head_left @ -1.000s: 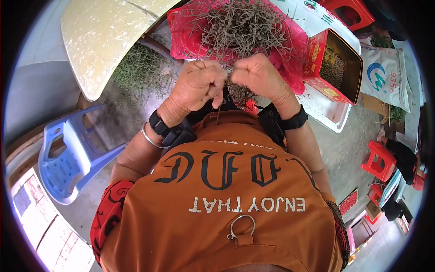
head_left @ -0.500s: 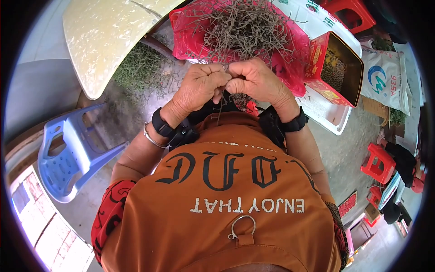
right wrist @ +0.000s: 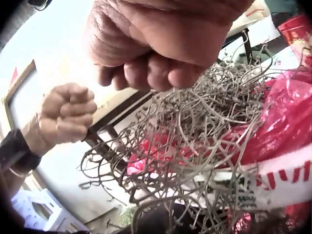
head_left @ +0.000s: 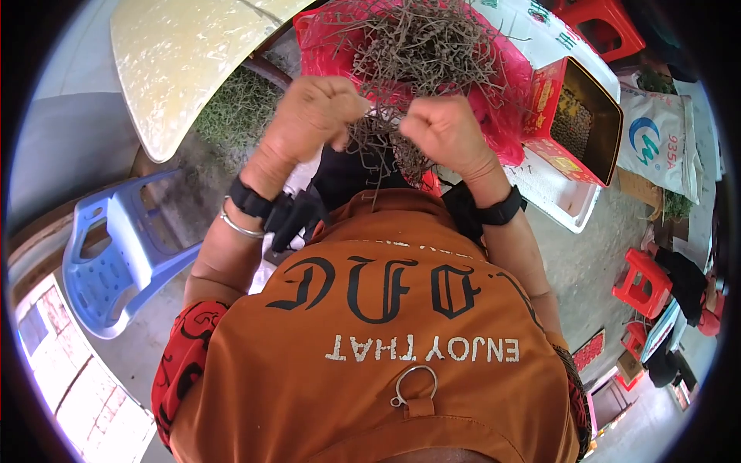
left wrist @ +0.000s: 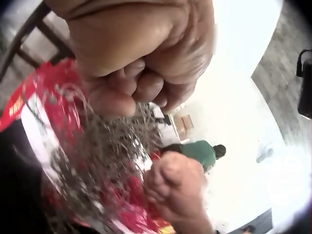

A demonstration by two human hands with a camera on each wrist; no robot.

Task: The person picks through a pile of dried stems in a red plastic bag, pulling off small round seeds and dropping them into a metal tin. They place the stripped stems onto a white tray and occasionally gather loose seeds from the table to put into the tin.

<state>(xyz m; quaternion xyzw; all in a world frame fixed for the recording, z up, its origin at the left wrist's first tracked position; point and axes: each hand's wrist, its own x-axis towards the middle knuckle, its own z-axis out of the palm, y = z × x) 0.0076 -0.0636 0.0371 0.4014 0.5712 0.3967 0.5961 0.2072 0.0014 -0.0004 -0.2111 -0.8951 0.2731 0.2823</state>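
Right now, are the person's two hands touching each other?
No, the left hand and right hand are apart, with dried stems between them.

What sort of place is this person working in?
Probably an outdoor yard or roadside work spot: bare concrete ground, a red plastic stool, and a heap of dry stems on a red plastic sheet.

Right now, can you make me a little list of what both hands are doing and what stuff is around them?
Left hand: curled in a fist, gripping one side of a bunch of dried stems
Right hand: curled in a fist, gripping the other side of the bunch
Behind the hands: pile of dried stems on a red plastic bag
Right of the pile: open red tin with small seeds inside
Left side: blue plastic chair near a pale table
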